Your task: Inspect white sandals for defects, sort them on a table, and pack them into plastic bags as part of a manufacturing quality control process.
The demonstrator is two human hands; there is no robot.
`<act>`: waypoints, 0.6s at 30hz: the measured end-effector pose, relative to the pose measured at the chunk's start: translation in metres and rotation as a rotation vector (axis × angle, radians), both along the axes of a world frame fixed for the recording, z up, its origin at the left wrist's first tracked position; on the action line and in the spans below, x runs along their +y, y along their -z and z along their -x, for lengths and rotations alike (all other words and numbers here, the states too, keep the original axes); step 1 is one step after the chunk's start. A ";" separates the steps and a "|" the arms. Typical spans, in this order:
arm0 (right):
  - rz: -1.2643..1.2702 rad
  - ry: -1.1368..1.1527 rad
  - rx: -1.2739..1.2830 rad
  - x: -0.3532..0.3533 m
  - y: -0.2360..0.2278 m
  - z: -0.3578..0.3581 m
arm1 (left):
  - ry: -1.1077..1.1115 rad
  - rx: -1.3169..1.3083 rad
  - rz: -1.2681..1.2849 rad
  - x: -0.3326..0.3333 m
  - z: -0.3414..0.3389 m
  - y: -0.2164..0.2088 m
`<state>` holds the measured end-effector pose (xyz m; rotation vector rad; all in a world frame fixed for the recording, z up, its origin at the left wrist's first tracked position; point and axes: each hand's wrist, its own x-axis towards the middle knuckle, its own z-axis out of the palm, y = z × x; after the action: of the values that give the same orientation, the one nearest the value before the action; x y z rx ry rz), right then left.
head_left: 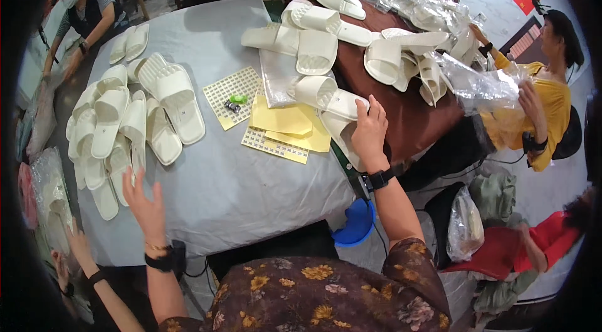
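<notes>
My right hand (371,130) is at the right edge of the grey-covered table, its fingers on the end of a white slipper (342,105) and closed on it. Under that slipper lies another white slipper (342,134), partly covered. My left hand (145,206) is raised over the table at the left with its fingers spread and nothing in them. Just beyond it rises a heap of white slippers (110,112). A larger pair of white slippers (175,103) lies on the heap's right side. Between my hands are sheets of small printed stickers (227,90) and yellow paper (282,117).
A green-and-black small item (236,101) rests on the stickers. More white slippers (316,50) spread over a brown-covered table (401,125) beside clear plastic bags (483,81). A blue bin (356,224) stands below the edge. Several co-workers are around the tables; one wears yellow (539,94).
</notes>
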<state>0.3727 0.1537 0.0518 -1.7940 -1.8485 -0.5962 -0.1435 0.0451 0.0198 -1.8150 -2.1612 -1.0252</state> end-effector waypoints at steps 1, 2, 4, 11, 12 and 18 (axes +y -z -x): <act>0.037 0.041 -0.066 0.005 0.001 -0.005 | 0.024 -0.053 0.010 -0.007 -0.015 0.002; 0.049 0.031 -0.033 0.010 0.001 -0.011 | 0.049 -0.095 0.027 -0.014 -0.030 0.003; 0.009 0.003 0.018 0.020 -0.014 -0.011 | 0.099 -0.156 0.067 -0.035 -0.054 0.007; -0.090 0.085 0.141 0.087 -0.045 -0.074 | 0.248 -0.227 0.111 -0.073 -0.099 0.042; -0.016 0.190 0.235 0.095 -0.046 -0.084 | 0.247 -0.229 0.099 -0.074 -0.100 0.042; -0.056 0.172 0.217 0.134 -0.050 -0.084 | 0.213 -0.238 0.106 -0.073 -0.102 0.041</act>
<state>0.4570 0.2879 0.1014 -1.9114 -1.5314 -0.4874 -0.0415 -0.0279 -0.0213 -2.1061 -2.2272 -1.2511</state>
